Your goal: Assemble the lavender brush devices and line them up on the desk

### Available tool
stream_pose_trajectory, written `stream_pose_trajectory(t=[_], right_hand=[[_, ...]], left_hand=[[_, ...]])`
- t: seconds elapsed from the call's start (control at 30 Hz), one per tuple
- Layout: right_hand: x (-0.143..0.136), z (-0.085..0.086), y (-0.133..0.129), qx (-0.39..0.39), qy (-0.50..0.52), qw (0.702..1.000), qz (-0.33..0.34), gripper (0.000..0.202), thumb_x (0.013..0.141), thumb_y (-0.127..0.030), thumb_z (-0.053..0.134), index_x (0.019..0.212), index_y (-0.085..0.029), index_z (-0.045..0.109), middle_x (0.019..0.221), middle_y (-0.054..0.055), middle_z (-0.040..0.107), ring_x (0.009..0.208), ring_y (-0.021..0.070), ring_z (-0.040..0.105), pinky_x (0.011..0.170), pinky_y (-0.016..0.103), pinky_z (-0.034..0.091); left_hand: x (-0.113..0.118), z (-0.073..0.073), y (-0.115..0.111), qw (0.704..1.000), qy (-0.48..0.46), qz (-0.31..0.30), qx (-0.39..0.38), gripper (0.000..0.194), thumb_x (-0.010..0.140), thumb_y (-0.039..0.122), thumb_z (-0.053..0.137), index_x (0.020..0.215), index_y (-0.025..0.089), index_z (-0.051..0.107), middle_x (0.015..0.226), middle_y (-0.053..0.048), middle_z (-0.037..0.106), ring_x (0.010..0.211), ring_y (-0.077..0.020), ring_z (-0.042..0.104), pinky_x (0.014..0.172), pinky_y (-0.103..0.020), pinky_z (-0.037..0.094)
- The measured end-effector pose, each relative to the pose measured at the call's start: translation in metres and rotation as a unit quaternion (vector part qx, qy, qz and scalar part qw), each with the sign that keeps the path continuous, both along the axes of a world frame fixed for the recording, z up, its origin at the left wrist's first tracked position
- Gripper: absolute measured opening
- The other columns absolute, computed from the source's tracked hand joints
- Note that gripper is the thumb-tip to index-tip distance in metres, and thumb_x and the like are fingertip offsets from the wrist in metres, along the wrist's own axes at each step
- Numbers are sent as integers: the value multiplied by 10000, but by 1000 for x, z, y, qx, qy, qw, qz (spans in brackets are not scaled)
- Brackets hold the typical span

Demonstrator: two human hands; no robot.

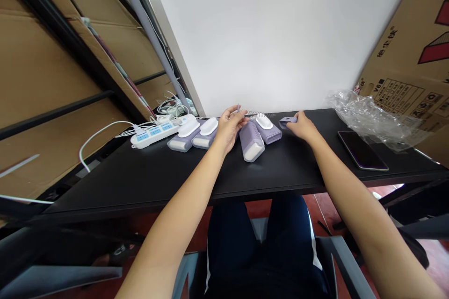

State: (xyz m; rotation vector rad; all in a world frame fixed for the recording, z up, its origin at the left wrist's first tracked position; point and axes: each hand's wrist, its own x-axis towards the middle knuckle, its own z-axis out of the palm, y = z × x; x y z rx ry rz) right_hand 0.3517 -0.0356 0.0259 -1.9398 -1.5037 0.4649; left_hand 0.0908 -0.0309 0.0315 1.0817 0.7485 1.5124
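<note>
Over the black table my left hand [229,128] is raised, its fingers curled in a pinch. A small greyish piece [239,108] sticks up from its fingertips, too small to name. To the right, my right hand [302,125] grips the end of a flat purple piece [288,122] that has a dark spot or hole in it. Between the hands lie a purple block-shaped item [252,141] with a pale end and a purple case [269,134] with a white oval part [264,122] on top. Two similar purple items [181,142] with white oval tops lie left of my left hand.
A white power strip [154,134] with plugged-in cables lies at the table's left. On the right are a dark phone [362,150] and crumpled clear plastic [375,117], with a large cardboard box [409,79] behind. A white wall [273,32] rises along the back edge.
</note>
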Motion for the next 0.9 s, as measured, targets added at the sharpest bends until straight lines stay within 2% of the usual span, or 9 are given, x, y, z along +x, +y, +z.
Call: stream_pose_trajectory(t=[0.07, 0.17, 0.3, 0.4, 0.47, 0.57, 0.7, 0.9], right_hand=[[-3, 3, -1, 16, 179, 983, 20, 424, 783, -328, 693, 1137, -236, 480, 1034, 100, 756, 807, 232, 721, 689, 322, 526], [-6, 8, -4, 15, 385, 918, 90, 435, 794, -308, 667, 1177, -258, 468, 966, 51, 757, 706, 171, 700, 620, 272, 512], [-9, 13, -9, 24, 524, 835, 166, 384, 782, -305, 682, 1133, -282, 529, 931, 16, 738, 724, 162, 692, 623, 268, 527], [-11, 16, -11, 13, 591, 787, 177, 262, 888, -462, 607, 1038, -249, 578, 908, 57, 732, 753, 189, 687, 603, 288, 527], [-13, 16, -11, 6, 615, 773, 154, 295, 961, -510, 501, 1003, -234, 597, 876, 63, 727, 711, 184, 670, 566, 280, 510], [-17, 16, -9, 1, 631, 766, 125, 236, 997, -411, 476, 965, -217, 608, 810, 37, 715, 641, 150, 648, 531, 245, 489], [-21, 15, -9, 3, 647, 751, 134, 131, 984, -291, 512, 957, -208, 610, 757, 20, 718, 661, 152, 690, 530, 227, 506], [-20, 14, -9, 5, 656, 739, 153, 127, 987, -259, 522, 965, -191, 627, 773, 30, 748, 683, 164, 729, 534, 226, 529]], left_hand=[[0, 1, -2, 1000, -9, -11, -3, 436, 761, 251, 840, 1098, 211, 568, 1026, -45, 761, 788, -104, 733, 763, -224, 579], [2, 2, -5, 999, -13, -48, -3, 468, 739, 262, 868, 1044, 216, 517, 1033, -60, 777, 826, -123, 751, 790, -236, 586], [2, 4, -10, 995, 4, -97, 4, 472, 752, 310, 870, 1019, 217, 492, 1071, -93, 786, 850, -155, 772, 787, -256, 597], [3, 4, -13, 994, 13, -112, 7, 465, 764, 335, 864, 1011, 215, 489, 1091, -107, 785, 852, -169, 778, 778, -265, 600], [3, 4, -14, 993, 20, -115, 5, 450, 769, 343, 859, 1027, 205, 518, 1102, -113, 783, 849, -169, 778, 762, -255, 595], [3, 4, -13, 992, 39, -117, 1, 475, 780, 363, 848, 1142, 189, 596, 1124, -113, 778, 830, -157, 772, 720, -233, 580], [3, 3, -13, 992, 66, -108, 0, 488, 787, 396, 839, 1179, 166, 664, 1138, -119, 775, 806, -142, 759, 658, -205, 537], [3, 3, -13, 991, 93, -98, -1, 466, 785, 433, 835, 1132, 157, 692, 1113, -119, 781, 784, -140, 749, 618, -200, 484]])
